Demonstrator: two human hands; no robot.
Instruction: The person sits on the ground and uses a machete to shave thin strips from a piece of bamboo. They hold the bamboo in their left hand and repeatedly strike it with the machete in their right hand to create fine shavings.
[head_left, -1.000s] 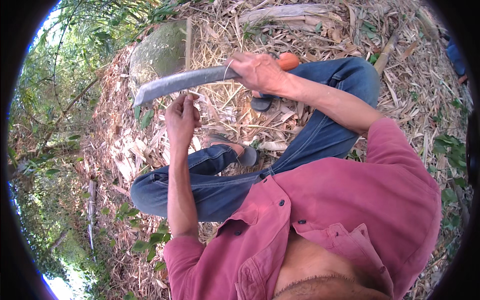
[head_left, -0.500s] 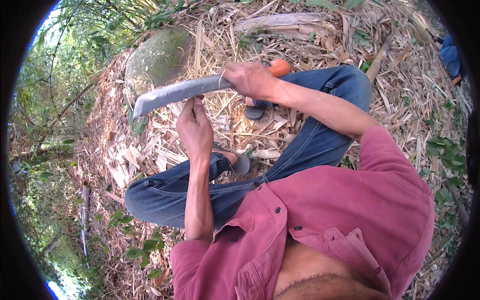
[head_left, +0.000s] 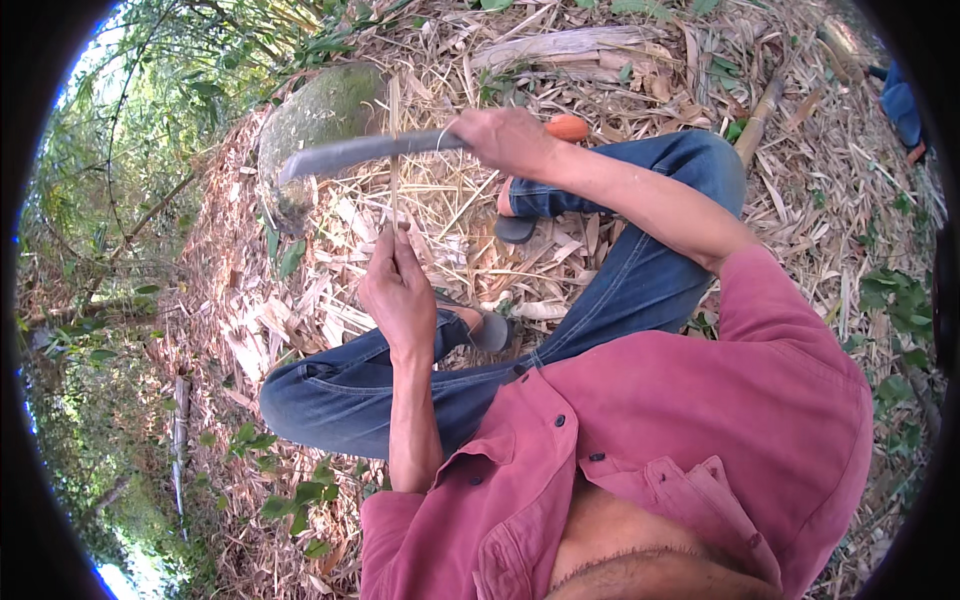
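Observation:
My right hand (head_left: pixel 506 140) grips a machete (head_left: pixel 365 152) near its orange handle, whose end sticks out to the right. The long grey blade points left, turned almost edge-on and slightly blurred. My left hand (head_left: pixel 398 290) pinches the near end of a thin pale strip (head_left: pixel 394 195), apparently bamboo, between thumb and fingers. Away from me the strip runs straight, crossing the blade at about its middle. The blade stands a short way beyond my left fingertips. Exactly how blade and strip touch is too small to tell.
A mossy boulder (head_left: pixel 325 115) lies just beyond the blade. Dry shavings and leaves (head_left: pixel 480 255) cover the ground between my bent legs. A weathered log (head_left: pixel 570 45) lies at the far side, a bamboo pole (head_left: pixel 762 120) beyond my right knee, and blue cloth (head_left: pixel 900 110) at far right.
The machete has moved away from me along the strip, and its broad face has turned to nearly edge-on. My left hand has come slightly nearer to me, still pinching the strip.

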